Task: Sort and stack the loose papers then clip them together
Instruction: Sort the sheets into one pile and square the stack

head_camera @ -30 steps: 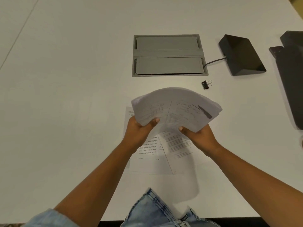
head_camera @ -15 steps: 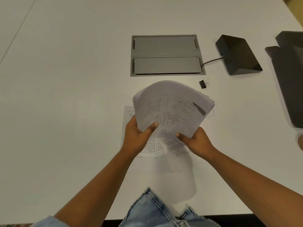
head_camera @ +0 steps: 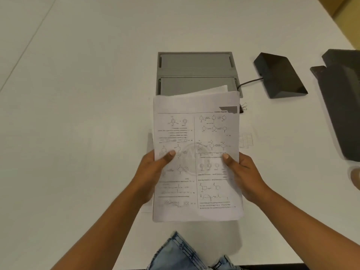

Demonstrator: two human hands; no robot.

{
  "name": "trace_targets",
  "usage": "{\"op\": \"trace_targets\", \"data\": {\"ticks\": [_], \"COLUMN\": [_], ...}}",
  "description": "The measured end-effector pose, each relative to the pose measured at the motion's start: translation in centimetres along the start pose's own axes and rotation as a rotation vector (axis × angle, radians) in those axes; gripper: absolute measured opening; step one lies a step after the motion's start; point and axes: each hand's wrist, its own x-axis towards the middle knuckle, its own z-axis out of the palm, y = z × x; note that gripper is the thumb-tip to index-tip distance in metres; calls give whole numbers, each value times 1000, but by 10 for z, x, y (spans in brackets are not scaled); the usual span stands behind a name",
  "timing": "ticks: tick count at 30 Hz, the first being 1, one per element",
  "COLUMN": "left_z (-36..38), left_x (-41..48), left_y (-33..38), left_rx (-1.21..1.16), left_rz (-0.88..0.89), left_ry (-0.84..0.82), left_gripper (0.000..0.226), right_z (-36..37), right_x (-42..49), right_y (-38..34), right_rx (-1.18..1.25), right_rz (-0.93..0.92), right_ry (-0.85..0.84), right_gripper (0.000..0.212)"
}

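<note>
Left hand, right hand, papers between.

A person's left hand and right hand grip a stack of papers by its side edges, thumbs pressed on a top sheet printed with chemical diagrams, above a white surface. Beyond the right hand, a black binder clip peeks past the stack's far corner. A loose sheet lies beside that hand, and a grey recessed panel sits beyond both hands.
</note>
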Motion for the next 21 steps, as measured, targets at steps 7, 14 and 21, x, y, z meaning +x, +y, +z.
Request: {"op": "trace_targets", "data": {"ticks": [7,14,21], "left_z": [-4,-16,-49], "left_x": [-12,-21,-32], "left_y": [-21,-22,-22], "left_rx": [59,95,86], "left_rz": [-70,-16,56], "left_ry": [47,142,274], "left_gripper": [28,26,44], "right_z": [5,-8,-53], "right_x": [-5,-6,20], "right_y": [6,-1,37], "right_rx": [112,-28,-631], "right_rz": [119,171,111], "right_ry": [4,20,445], "right_gripper": [30,34,27]}}
